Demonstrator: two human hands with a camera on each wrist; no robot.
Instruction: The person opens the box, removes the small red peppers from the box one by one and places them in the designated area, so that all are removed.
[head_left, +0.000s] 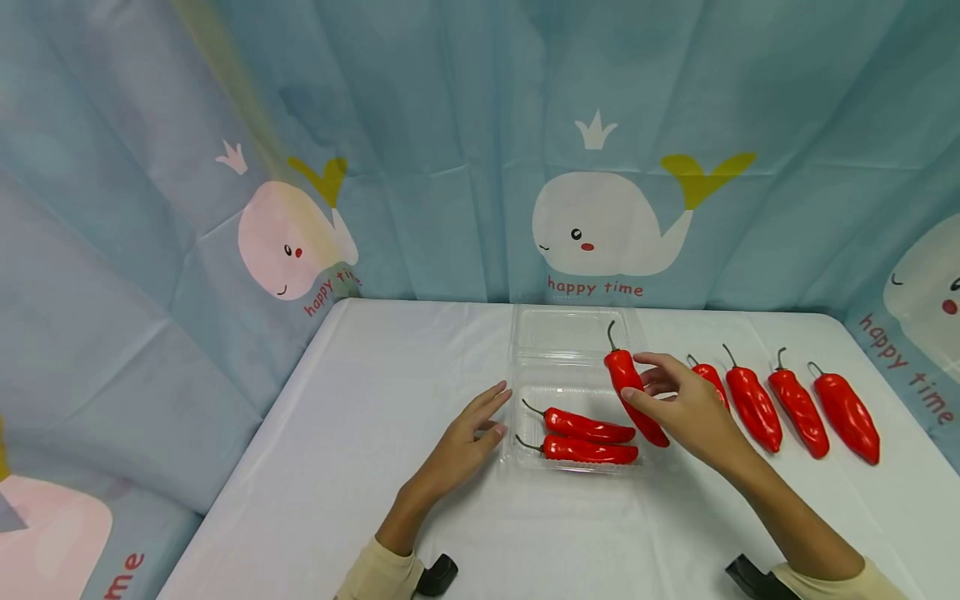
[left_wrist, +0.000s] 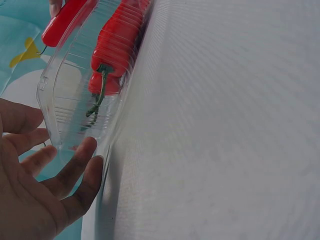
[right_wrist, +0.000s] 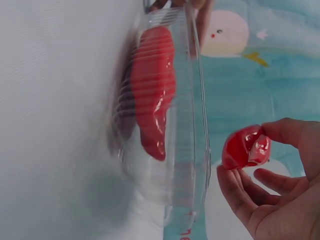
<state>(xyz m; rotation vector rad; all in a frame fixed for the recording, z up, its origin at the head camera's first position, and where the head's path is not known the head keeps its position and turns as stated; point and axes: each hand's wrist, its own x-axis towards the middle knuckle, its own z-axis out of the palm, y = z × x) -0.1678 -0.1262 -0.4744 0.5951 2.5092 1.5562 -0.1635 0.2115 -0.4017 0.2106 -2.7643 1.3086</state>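
Note:
Between thumb and fingers my right hand (head_left: pixel 686 408) pinches a red chili pepper (head_left: pixel 624 379), its green stem pointing away from me. The pepper hangs over the right side of a clear plastic container (head_left: pixel 525 457) whose lid is folded back. Two more red peppers (head_left: pixel 592 452) lie side by side in the container, stems to the left. At the container's left wall is my left hand (head_left: pixel 461 450), its fingers spread and loosely bent around the corner. In the left wrist view its fingertips (left_wrist: pixel 89 145) are right at the clear rim.
Several red peppers (head_left: pixel 806 412) lie in a row on the white tablecloth (head_left: pixel 300 500) to the right; my right hand partly covers the nearest. A blue curtain (head_left: pixel 450 167) with whale prints hangs behind the table's far edge.

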